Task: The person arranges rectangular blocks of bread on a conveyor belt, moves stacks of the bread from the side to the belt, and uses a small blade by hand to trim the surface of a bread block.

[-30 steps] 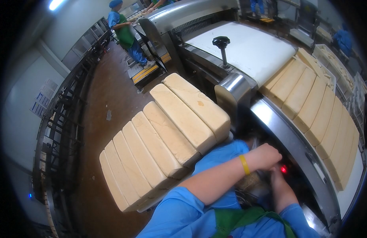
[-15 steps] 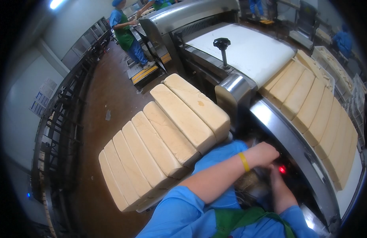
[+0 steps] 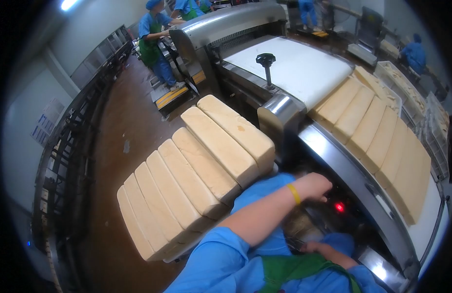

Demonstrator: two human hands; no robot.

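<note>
My left hand (image 3: 315,187), with a yellow band (image 3: 294,194) at the wrist, reaches to the dark side of the machine beside a glowing red light (image 3: 339,207). Its fingers are curled, and what they hold, if anything, is hidden. Lower down, near my lap, my right hand (image 3: 315,248) is in shadow, with its fingers too dim to read. A row of long pale cream-coloured blocks (image 3: 199,161) stands to the left of my left arm. More such blocks (image 3: 382,141) lie side by side on the machine's infeed to the right.
A white conveyor belt (image 3: 294,68) runs under a metal hood (image 3: 231,22). A black knob (image 3: 266,61) on a post rises beside it. White crates (image 3: 401,90) stand at right. A co-worker (image 3: 157,44) stands on a step at the far left; others work behind.
My right hand has come down from the red light toward my lap. My left hand stays by the panel. The view has shifted slightly, and the co-worker at the far left has moved a little.
</note>
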